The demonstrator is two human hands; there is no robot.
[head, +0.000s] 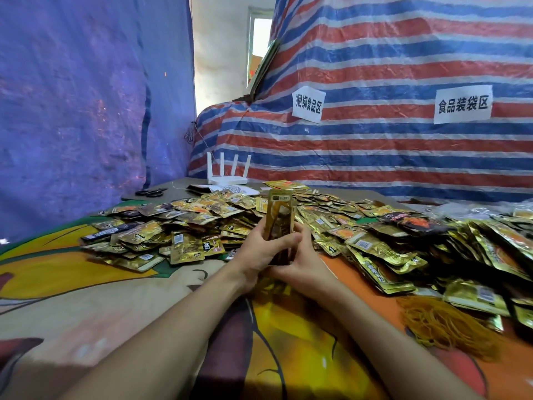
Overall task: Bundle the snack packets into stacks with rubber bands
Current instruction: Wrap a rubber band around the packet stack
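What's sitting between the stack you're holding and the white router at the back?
In the head view, loose snack packets fill the stretch beyond the stack, then a white printed sheet lies just before the router.

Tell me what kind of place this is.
Likely a makeshift snack-packing workshop: striped tarpaulin walls carry paper signs naming food bundling and bagging areas, loose snack packets heap across the table, and a pile of rubber bands lies beside them.
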